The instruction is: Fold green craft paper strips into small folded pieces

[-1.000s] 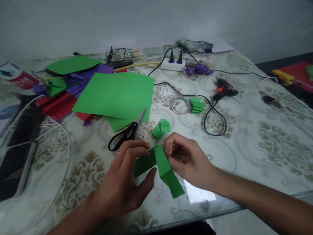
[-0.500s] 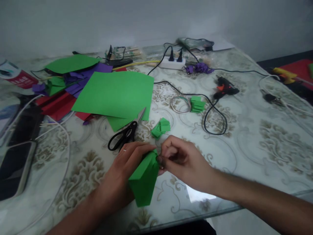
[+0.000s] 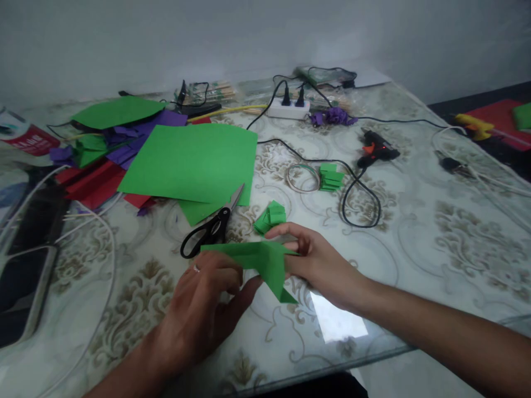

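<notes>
One strip (image 3: 271,265), likely light, easily creased: your left hand (image 3: 205,298) and right hand (image 3: 321,262) grip it; pinch edges softly.

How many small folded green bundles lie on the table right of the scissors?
2. The near bundle lies just beyond the right hand; the far bundle is beside the round band. The strip in hand isn't counted. The right hand may hide others.

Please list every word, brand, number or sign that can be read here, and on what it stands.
No text can be read with certainty.
Cup: white characters on red, too blurred to read.
Packet of sticks: green marks, too small to read.
Held green paper: no visible writing.
</notes>
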Demonstrator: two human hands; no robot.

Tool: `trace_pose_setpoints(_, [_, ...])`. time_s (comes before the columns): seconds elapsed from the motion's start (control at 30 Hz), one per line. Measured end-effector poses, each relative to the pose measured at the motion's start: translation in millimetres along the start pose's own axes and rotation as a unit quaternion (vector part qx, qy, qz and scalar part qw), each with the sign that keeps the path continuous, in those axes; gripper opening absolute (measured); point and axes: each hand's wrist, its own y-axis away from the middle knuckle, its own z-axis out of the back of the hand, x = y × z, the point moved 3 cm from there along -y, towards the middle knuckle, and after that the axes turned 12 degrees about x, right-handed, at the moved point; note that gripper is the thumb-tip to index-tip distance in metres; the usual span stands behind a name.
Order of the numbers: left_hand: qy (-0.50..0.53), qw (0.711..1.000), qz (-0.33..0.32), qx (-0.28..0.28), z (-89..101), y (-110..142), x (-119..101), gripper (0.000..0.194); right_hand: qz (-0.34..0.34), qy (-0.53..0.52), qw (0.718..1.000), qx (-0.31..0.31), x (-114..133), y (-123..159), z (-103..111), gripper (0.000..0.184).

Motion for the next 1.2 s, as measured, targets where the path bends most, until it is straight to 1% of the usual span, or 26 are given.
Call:
trace_pose_setpoints(0.07, [-0.035,0.999,0.013,0.033,-2.6,-2.8,-2.7,0.027,-0.016,-0.017,1.0,0.007,-1.4,-0.9,-0.2,0.037])
trace_pose_setpoints(0.17, [-0.09,0.994,0.029,0.064,-5.1,-6.3,-5.1,0.024,-0.035,-0.032,0.999,0.012,-3.4,-1.3,-1.2,0.032])
trace_pose_setpoints(0.23, [-0.116,0.991,0.026,0.057,-4.1,-7.8,-7.2,0.021,-0.038,-0.035,0.999,0.011,-4.5,-1.1,-1.9,0.031])
trace_pose_setpoints(0.33, [-0.14,0.988,0.04,0.048,-1.0,-10.4,-10.5,0.017,-0.036,-0.04,0.998,0.018,-6.8,-1.1,-2.8,0.024])
trace_pose_setpoints(0.43, [-0.121,0.989,0.07,0.051,0.9,-13.3,-13.1,0.015,-0.029,-0.05,0.998,0.026,-8.7,-1.6,-3.5,0.022])
trace_pose_setpoints(0.57, [-0.103,0.988,0.11,0.043,-0.2,-14.4,-12.6,0.007,-0.029,-0.05,0.998,0.018,-9.6,-1.9,-4.3,0.025])
trace_pose_setpoints(0.67, [-0.109,0.984,0.133,0.039,-2.4,-13.2,-9.7,0.011,-0.029,-0.03,0.999,0.011,-10.2,-1.5,-5.5,0.027])
trace_pose_setpoints(0.73, [-0.066,0.984,0.158,0.055,-3.8,-12.5,-6.3,0.014,-0.025,-0.015,0.999,0.013,-10.8,-1.1,-6.6,0.027])
trace_pose_setpoints(0.8, [0.019,0.976,0.2,0.087,-5.1,-12.4,-1.8,0.016,-0.021,-0.006,1.0,0.019,-11.2,-0.8,-7.6,0.028])
trace_pose_setpoints(0.87, [0.107,0.957,0.247,0.111,-5.4,-12.6,2.5,0.019,-0.023,-0.001,0.999,0.025,-10.6,-0.4,-8.1,0.031])
trace_pose_setpoints(0.97, [0.192,0.928,0.297,0.119,-3.9,-13.6,7.1,0.021,-0.037,0.013,0.999,0.038,-7.9,0.2,-8.5,0.033])
trace_pose_setpoints(1.07, [0.236,0.911,0.318,0.116,-2.1,-13.9,9.7,0.018,-0.052,0.023,0.997,0.06,-5.3,0.6,-9.1,0.033])
trace_pose_setpoints(1.2, [0.237,0.9,0.345,0.122,-1.3,-14.5,11.3,0.025,-0.067,0.016,0.995,0.077,-5.5,0.7,-9.5,0.039])
